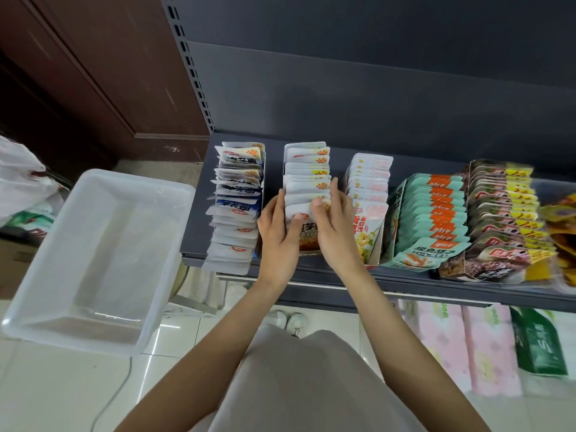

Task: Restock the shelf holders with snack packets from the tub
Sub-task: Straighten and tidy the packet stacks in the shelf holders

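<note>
A row of white snack packets (307, 169) stands in the second holder from the left on the grey shelf (199, 226). My left hand (277, 235) grips the left side of the front packets, thumb on their face. My right hand (335, 226) grips the right side of the same packets, thumb on top. The clear plastic tub (78, 307) to the left of the shelf holds no packets that I can see. A holder of blue-and-white packets (235, 207) stands just left of my hands.
Right of my hands stand a white-pink packet row (369, 185), teal-orange packets (436, 213) and brown-yellow packets (501, 213). Pink tissue packs (467, 347) and a green bag (536, 341) lie on the lower shelf. White plastic bags (21, 182) sit far left on the tiled floor.
</note>
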The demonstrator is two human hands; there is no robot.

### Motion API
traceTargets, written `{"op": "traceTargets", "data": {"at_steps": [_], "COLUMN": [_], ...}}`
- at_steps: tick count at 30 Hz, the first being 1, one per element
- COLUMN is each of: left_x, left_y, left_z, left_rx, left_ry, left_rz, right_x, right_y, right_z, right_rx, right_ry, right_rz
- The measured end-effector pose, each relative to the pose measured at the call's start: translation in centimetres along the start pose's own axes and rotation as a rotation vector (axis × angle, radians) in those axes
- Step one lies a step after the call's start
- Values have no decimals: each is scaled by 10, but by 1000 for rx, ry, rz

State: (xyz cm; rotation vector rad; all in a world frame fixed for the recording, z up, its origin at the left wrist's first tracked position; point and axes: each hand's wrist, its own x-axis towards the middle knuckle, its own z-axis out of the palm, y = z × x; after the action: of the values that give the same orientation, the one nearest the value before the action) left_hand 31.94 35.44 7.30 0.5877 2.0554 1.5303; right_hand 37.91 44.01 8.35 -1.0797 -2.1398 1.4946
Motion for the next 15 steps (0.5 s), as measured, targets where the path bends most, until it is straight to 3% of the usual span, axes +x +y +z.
{"op": "traceTargets", "data": {"at_steps": [5,8,11,15], "left_x": [8,9,9,9], "left_y": [8,8,6,8], "left_z": [4,7,11,10], "left_rx": [-214,-323,-311,-100], "left_ry": [-89,-119,-91,-24], "left_rz": [-31,-29,7,65], "right_x": [-6,-8,-7,-1], "right_y": [-3,-5,-7,-14], "right_z": [-4,-5,-6,-8], "right_rx": [248,319,285,200], "right_ry": [85,10,-45,-68], "right_rz": [-13,-47,-86,-96]}}
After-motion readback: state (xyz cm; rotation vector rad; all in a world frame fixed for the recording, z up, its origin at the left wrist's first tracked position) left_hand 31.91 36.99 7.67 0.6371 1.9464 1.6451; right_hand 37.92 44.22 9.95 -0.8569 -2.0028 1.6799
